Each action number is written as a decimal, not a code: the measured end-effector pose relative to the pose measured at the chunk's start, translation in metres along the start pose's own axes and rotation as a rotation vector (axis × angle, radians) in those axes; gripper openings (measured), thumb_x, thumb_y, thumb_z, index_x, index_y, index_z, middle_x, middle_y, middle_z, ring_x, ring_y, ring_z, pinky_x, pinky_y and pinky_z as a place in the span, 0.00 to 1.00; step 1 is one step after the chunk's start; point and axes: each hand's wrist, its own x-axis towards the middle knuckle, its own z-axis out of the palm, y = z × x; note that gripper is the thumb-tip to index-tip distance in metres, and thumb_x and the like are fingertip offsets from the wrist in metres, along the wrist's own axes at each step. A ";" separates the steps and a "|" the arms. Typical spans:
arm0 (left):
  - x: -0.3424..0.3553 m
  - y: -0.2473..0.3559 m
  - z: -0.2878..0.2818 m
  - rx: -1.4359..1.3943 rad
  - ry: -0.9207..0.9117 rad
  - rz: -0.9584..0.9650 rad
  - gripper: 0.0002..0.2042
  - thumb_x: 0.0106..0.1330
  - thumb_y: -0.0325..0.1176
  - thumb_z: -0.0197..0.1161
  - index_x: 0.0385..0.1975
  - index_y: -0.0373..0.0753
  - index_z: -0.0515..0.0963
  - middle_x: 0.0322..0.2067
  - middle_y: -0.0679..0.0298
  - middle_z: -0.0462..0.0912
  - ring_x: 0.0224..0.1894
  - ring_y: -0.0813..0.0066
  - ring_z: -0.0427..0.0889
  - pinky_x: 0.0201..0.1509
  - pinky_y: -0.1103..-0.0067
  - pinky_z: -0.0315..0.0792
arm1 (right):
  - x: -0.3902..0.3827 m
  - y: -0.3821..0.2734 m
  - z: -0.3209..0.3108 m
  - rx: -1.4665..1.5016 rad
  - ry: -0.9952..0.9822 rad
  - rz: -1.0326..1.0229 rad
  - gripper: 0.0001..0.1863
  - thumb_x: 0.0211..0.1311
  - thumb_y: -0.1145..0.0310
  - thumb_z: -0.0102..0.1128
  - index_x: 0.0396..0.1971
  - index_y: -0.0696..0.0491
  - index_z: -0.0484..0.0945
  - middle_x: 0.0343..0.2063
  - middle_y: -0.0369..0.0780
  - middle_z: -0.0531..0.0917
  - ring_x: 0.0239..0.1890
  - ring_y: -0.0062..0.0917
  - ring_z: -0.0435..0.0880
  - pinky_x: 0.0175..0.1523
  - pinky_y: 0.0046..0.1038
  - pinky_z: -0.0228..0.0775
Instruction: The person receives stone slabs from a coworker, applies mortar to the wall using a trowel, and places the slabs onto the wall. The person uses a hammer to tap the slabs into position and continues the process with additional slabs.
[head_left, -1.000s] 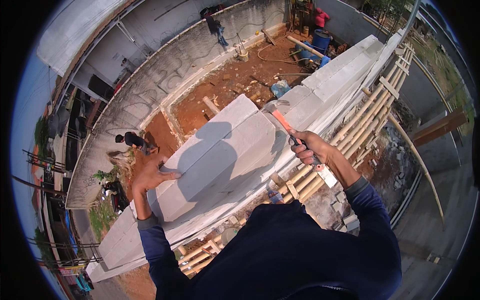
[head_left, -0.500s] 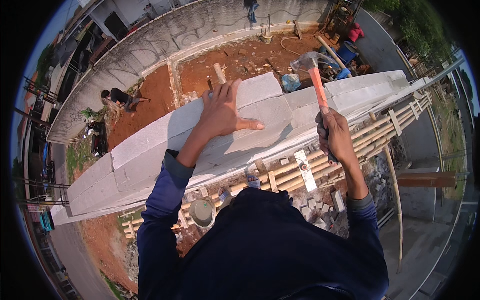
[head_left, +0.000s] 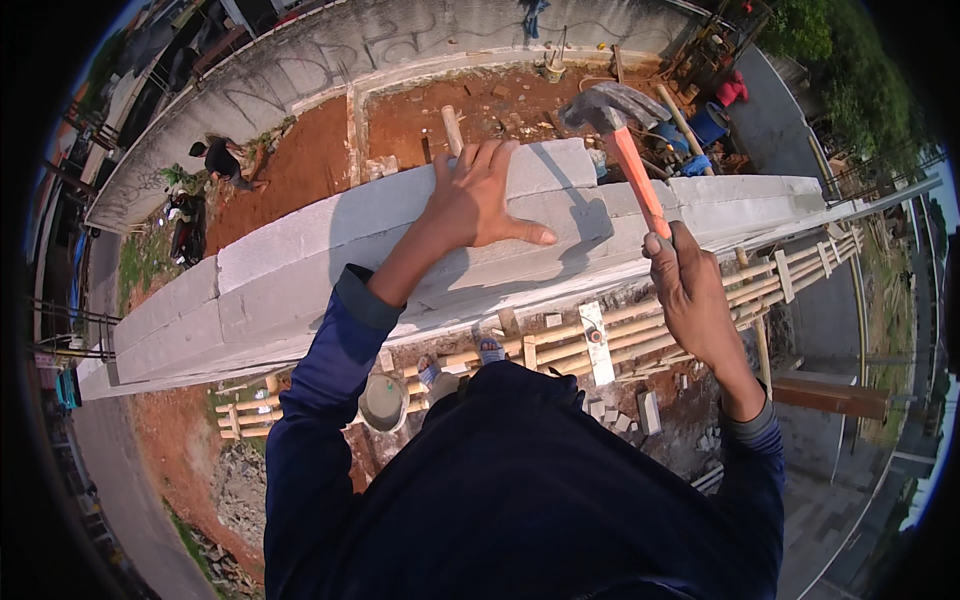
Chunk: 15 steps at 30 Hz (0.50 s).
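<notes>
My left hand (head_left: 478, 205) lies with fingers spread on a pale grey block (head_left: 552, 168) in the top course of a block wall (head_left: 290, 285). Its thumb stretches over the near side of the block. Gripped in my right hand (head_left: 693, 300) is a hammer (head_left: 640, 180) with an orange handle and a grey metal head. The hammer is raised above the wall, head up and tilted left, apart from the blocks. Its shadow falls on the wall beside my left thumb.
Bamboo poles (head_left: 650, 338) form a scaffold on my side of the wall, with a bucket (head_left: 383, 402) of grey mix and a pale board (head_left: 597, 343) on it. Broken blocks (head_left: 649, 412) lie below. A person (head_left: 222, 160) bends over red soil at the far left.
My right hand has shifted slightly right and lower, and the hammer's head now tilts further left and shows more clearly. My left hand stays on the block while the view has turned a little.
</notes>
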 end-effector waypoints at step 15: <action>0.000 0.002 0.011 -0.089 0.122 0.159 0.69 0.36 0.83 0.72 0.64 0.19 0.68 0.62 0.41 0.72 0.71 0.47 0.65 0.69 0.44 0.52 | 0.036 0.138 0.014 1.251 0.246 0.473 0.21 0.85 0.47 0.48 0.33 0.47 0.69 0.16 0.26 0.58 0.09 0.13 0.50 0.09 0.22 0.45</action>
